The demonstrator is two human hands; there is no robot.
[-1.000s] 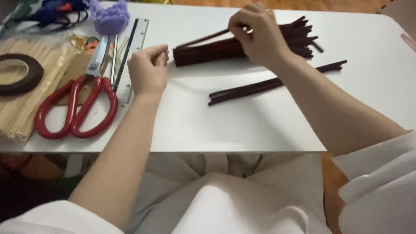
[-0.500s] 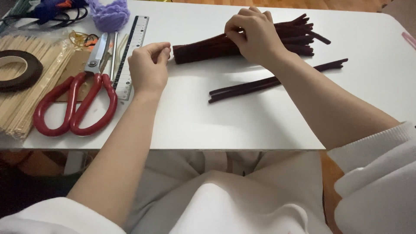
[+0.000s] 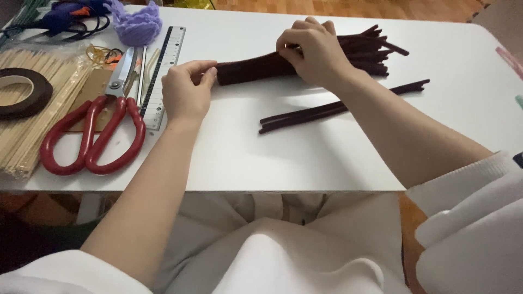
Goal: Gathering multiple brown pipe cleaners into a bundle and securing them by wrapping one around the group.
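Since 0.5 s ago the right hand (image 3: 313, 51) has slid a little toward the left hand (image 3: 185, 90) along the bundle (image 3: 256, 66) of dark maroon stems, and the single stem that stuck out at 9 o'clock 1 s ago is now back in the bundle. The bundle lies across the table (image 3: 283, 158) at 12 o'clock. The right hand is clenched over its middle, knuckles up, forearm running down to 4 o'clock. The left hand sits at the bundle's 9 o'clock end, fingers curled and thumb meeting fingertips; whether it pinches a stem there I cannot tell. A few loose stems (image 3: 340, 107) lie apart at 1 o'clock. At 9 o'clock lie red scissors (image 3: 95, 139), a ruler (image 3: 162, 73), wooden sticks (image 3: 32, 122), a tape roll (image 3: 19, 90) and a purple crochet piece (image 3: 139, 24). Wooden floor (image 3: 348, 7) shows beyond the white table.
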